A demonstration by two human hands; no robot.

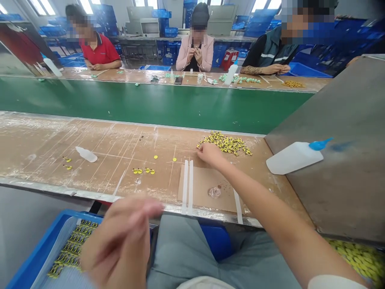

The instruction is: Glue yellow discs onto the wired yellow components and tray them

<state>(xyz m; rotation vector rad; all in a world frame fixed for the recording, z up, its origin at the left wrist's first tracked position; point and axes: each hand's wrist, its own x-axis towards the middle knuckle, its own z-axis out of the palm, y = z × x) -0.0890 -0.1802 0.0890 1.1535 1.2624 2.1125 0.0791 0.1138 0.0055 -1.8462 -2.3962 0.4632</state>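
Note:
My right hand [209, 153] reaches over the worktable to the left edge of a pile of small yellow and black pieces [230, 143]; its fingers are closed together, and what they grip is too small to make out. Close to the camera, my left hand [123, 237] is raised at the table's front edge, blurred, its thumb and fingertips pinched; anything between them is hidden. Several yellow pieces [144, 171] lie in a short row left of the cardboard sheet [201, 180]. Two round yellow discs [174, 159] rest between the row and my right hand.
A white bottle with blue tip [294, 157] leans by the metal panel [345, 140] at right. A small bottle [86, 154] lies at left. Below stands a blue tray [36, 253] of yellow pieces. Three people sit beyond the green belt [135, 100].

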